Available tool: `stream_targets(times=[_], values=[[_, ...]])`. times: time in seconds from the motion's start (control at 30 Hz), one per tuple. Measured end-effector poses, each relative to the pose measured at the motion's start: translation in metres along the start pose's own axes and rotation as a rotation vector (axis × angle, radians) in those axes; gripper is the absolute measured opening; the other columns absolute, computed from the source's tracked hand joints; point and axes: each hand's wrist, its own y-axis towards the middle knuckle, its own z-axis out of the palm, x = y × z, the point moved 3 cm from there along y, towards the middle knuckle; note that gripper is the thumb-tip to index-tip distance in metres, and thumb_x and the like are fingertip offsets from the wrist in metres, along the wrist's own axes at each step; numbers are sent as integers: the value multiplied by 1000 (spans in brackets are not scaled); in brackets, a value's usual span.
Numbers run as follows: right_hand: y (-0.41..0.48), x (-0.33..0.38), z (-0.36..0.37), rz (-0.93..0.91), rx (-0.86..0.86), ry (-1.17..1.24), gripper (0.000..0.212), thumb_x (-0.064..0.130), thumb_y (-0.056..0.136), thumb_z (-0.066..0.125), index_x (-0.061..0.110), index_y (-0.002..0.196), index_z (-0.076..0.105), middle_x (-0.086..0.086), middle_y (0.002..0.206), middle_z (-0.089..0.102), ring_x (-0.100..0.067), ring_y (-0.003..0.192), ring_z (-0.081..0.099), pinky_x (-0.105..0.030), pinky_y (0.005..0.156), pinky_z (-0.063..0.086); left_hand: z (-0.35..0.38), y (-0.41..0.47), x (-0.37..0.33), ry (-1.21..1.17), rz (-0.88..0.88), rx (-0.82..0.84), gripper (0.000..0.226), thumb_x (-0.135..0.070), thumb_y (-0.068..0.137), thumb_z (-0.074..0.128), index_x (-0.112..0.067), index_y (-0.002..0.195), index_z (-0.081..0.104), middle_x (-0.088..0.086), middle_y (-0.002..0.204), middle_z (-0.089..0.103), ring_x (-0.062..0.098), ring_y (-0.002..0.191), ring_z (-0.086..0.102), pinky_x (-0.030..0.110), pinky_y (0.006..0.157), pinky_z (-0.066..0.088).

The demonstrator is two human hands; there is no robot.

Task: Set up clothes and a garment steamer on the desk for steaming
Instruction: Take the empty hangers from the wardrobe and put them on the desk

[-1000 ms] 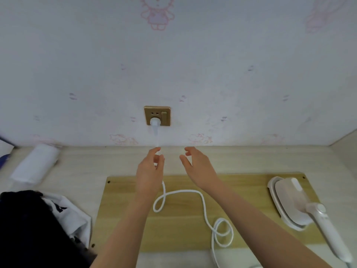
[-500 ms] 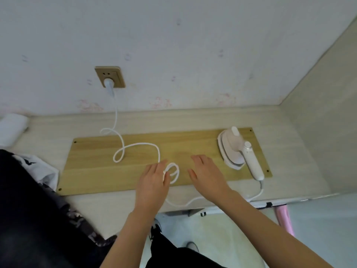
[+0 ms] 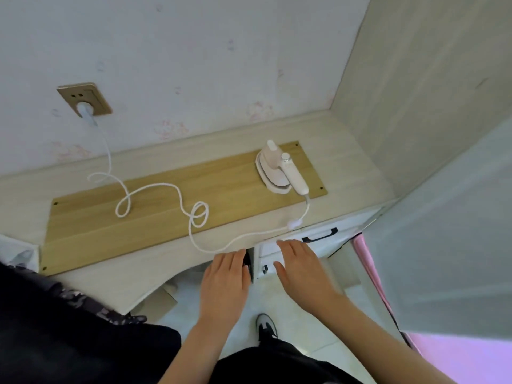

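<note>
Garment steamer (image 3: 279,173) sits on the right end of the wooden board (image 3: 138,225), smooth white plastic with a rounded oval head and a slim tube handle. Its long axis runs diagonally: head toward the wall, handle toward the desk's near right edge.

Going left to right: dark clothes (image 3: 55,328) with a greyish print are bunched over the near left corner of the pale wood-grain desk (image 3: 124,275). The brass-coloured wall socket (image 3: 84,99) has the white plug (image 3: 86,110) in it. The round white cord (image 3: 155,189) drops down and loops loosely across the board to the steamer's handle end.

Both hands hover just in front of the desk edge, palms down. The left hand (image 3: 225,281) and right hand (image 3: 303,270) both have relaxed, fairly straight fingers and grasp nothing. The right one is over a white drawer front (image 3: 267,249).
</note>
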Motion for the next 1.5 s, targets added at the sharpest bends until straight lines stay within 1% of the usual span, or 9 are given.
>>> stream_targets(times=[0.17, 0.27, 0.37, 0.53, 0.73, 0.87, 1.07, 1.2, 1.5], values=[[-54, 8, 5, 101, -56, -4, 41, 25, 80, 73, 5, 114, 63, -7, 102, 68, -25, 96, 66, -34, 85, 54, -5, -33, -6, -31, 115, 30, 33, -21, 87, 60, -12, 119, 63, -2, 104, 67, 18, 98, 61, 32, 78, 53], [-90, 12, 12, 191, -46, 37, 42, 26, 90, 60, 4, 126, 55, -9, 116, 63, -27, 111, 58, -36, 96, 47, -9, -57, -6, -40, 199, 38, 31, -20, 91, 55, -11, 120, 63, -1, 104, 66, 19, 100, 60, 33, 79, 54], [-127, 12, 17, 319, -10, 79, 46, 30, 97, 47, 6, 137, 45, -9, 130, 55, -28, 125, 47, -36, 106, 37, -12, -77, -10, -38, 301, 59, 32, -17, 89, 60, -10, 120, 62, 0, 104, 67, 21, 101, 60, 35, 81, 54], [-191, 18, 8, 438, -3, 90, 48, 32, 99, 44, 9, 141, 41, -7, 138, 51, -26, 132, 41, -34, 111, 28, -19, -107, -32, -71, 403, 86, 30, -17, 91, 58, -10, 121, 62, -1, 107, 67, 19, 103, 58, 34, 80, 54], [-265, 5, 3, 554, -46, 56, 48, 36, 99, 42, 13, 141, 41, -4, 139, 50, -25, 132, 41, -35, 112, 29, -3, -143, -76, -69, 530, 205, 33, -26, 92, 54, -14, 122, 59, -5, 114, 63, 17, 109, 55, 32, 88, 51], [-312, -14, -2, 626, -94, 46, 43, 36, 97, 45, 14, 135, 48, -2, 134, 53, -24, 127, 44, -34, 108, 33, 8, -163, -117, -73, 598, 236, 32, -27, 90, 57, -15, 119, 62, -4, 115, 63, 17, 109, 56, 32, 87, 52], [-391, -67, -9, 724, -153, 8, 33, 32, 88, 61, 12, 115, 62, -5, 112, 64, -29, 110, 57, -39, 95, 48, 37, -194, -202, -116, 683, 263, 30, -26, 91, 55, -13, 118, 63, -3, 116, 62, 19, 107, 56, 31, 87, 51], [-447, -116, -21, 759, -188, -17, 30, 30, 86, 61, 12, 109, 63, -4, 103, 64, -29, 100, 59, -38, 88, 51, 56, -224, -278, -130, 722, 295, 41, -35, 94, 35, -15, 119, 61, -4, 115, 62, 17, 108, 54, 30, 87, 50], [-542, -228, -45, 763, -247, -43, 24, 25, 80, 65, 10, 98, 65, -7, 97, 65, -32, 93, 62, -37, 76, 54, 101, -275, -431, -185, 720, 319, 39, -34, 91, 38, -15, 113, 64, -4, 110, 64, 19, 108, 54, 35, 87, 50]])
